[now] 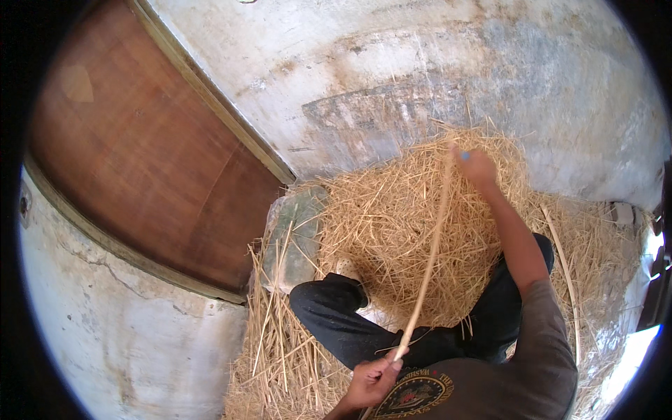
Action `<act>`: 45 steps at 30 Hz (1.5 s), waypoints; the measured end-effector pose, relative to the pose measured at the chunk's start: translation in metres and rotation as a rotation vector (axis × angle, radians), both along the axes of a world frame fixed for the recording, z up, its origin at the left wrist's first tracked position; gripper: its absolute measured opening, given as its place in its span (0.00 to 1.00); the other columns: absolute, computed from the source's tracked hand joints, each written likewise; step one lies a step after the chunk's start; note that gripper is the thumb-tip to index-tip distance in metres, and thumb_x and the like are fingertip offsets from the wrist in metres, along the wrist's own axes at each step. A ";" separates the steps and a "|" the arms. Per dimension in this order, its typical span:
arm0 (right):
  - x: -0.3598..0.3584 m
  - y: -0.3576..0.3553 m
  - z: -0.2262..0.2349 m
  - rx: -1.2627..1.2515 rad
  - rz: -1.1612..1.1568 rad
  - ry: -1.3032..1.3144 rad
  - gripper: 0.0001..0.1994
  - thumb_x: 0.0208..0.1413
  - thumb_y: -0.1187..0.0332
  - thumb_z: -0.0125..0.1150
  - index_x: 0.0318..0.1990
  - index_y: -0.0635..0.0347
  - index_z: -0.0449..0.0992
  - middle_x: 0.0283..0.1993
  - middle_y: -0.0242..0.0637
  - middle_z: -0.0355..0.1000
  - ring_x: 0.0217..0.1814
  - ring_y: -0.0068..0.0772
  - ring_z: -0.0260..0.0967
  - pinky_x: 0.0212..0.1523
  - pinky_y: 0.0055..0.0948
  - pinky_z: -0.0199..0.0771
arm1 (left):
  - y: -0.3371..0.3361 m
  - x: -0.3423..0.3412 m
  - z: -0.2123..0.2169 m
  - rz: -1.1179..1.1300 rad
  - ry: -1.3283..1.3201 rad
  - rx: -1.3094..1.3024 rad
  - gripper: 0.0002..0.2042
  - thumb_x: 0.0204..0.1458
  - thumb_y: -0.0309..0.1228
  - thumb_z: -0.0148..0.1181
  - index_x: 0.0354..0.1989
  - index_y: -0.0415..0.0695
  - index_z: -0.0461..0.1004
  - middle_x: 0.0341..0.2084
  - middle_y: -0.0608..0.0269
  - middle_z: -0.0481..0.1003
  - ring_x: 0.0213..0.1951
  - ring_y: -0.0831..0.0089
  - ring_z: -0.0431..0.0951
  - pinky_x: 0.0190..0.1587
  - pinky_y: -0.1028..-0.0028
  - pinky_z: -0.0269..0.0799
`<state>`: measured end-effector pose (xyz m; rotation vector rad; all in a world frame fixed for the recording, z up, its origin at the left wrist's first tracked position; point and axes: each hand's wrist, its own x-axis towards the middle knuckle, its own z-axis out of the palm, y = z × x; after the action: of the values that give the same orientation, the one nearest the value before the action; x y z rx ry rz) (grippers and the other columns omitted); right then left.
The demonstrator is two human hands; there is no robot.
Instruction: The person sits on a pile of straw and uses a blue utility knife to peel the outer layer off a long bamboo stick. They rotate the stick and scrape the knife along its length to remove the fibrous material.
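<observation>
— What does the left hand (pixel 372 381) hold?

— It is clenched around the near end of a twisted straw rope (pixel 428 259), low beside the person's chest.

— And the right hand (pixel 476 166)?

— It reaches out over the straw pile (pixel 392 217) and grips the rope's far end. The rope runs taut between both hands, above the dark trousers (pixel 343 322).

— What lies around?

— A grey stone (pixel 297 234) sits left of the pile, below the brown wooden door (pixel 147 161).

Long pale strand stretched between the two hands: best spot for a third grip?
Probably mid-span of the strand, pinched from the side: there it runs taut and clear above the straw pile. Its ends are taken by the left hand and the right hand.
</observation>
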<state>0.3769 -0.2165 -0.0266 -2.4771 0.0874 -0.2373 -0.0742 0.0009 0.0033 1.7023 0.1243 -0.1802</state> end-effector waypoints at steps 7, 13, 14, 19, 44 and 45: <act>0.014 -0.005 -0.005 0.383 -0.022 -0.056 0.39 0.54 0.29 0.35 0.10 0.56 0.63 0.12 0.32 0.58 0.16 0.32 0.55 0.22 0.41 0.56 | 0.002 -0.004 0.003 0.202 -0.003 -0.001 0.15 0.59 0.27 0.53 0.54 0.38 0.71 0.17 0.79 0.64 0.20 0.91 0.59 0.23 0.86 0.55; -0.142 0.063 0.027 0.027 0.728 -0.139 0.34 0.49 0.32 0.50 0.15 0.58 0.72 0.11 0.36 0.61 0.13 0.35 0.60 0.17 0.37 0.59 | 0.014 0.039 0.011 0.396 -0.084 0.033 0.17 0.60 0.28 0.52 0.56 0.39 0.69 0.15 0.78 0.62 0.17 0.90 0.59 0.20 0.85 0.55; -0.164 0.071 0.026 0.013 0.881 -0.215 0.33 0.48 0.32 0.51 0.16 0.57 0.73 0.11 0.37 0.63 0.13 0.37 0.63 0.17 0.37 0.61 | 0.012 0.043 0.014 0.404 -0.089 0.007 0.17 0.60 0.29 0.53 0.56 0.40 0.69 0.14 0.78 0.62 0.17 0.90 0.59 0.19 0.85 0.55; -0.188 0.077 0.031 -0.148 0.948 -0.210 0.41 0.40 0.22 0.44 0.17 0.57 0.76 0.13 0.40 0.68 0.17 0.41 0.70 0.20 0.39 0.67 | -0.002 0.054 0.033 0.359 -0.030 -0.019 0.17 0.60 0.30 0.52 0.57 0.41 0.69 0.12 0.76 0.62 0.15 0.89 0.59 0.17 0.85 0.53; -0.141 0.083 -0.001 -0.174 0.746 -0.062 0.35 0.45 0.29 0.50 0.14 0.56 0.74 0.10 0.40 0.64 0.13 0.43 0.66 0.16 0.40 0.63 | -0.011 0.045 0.027 0.271 -0.135 0.284 0.09 0.58 0.24 0.53 0.41 0.30 0.73 0.22 0.67 0.71 0.24 0.88 0.59 0.25 0.81 0.62; -0.140 0.085 -0.002 -0.218 0.746 -0.054 0.36 0.44 0.28 0.50 0.13 0.56 0.74 0.10 0.40 0.64 0.13 0.43 0.66 0.16 0.40 0.63 | -0.007 0.045 0.026 0.277 -0.151 0.308 0.09 0.57 0.24 0.53 0.42 0.30 0.74 0.20 0.65 0.71 0.24 0.88 0.59 0.25 0.81 0.62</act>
<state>0.2369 -0.1310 -0.0288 -2.5192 -0.9078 0.0122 -0.0289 -0.0062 0.0291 1.9753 0.2849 0.1823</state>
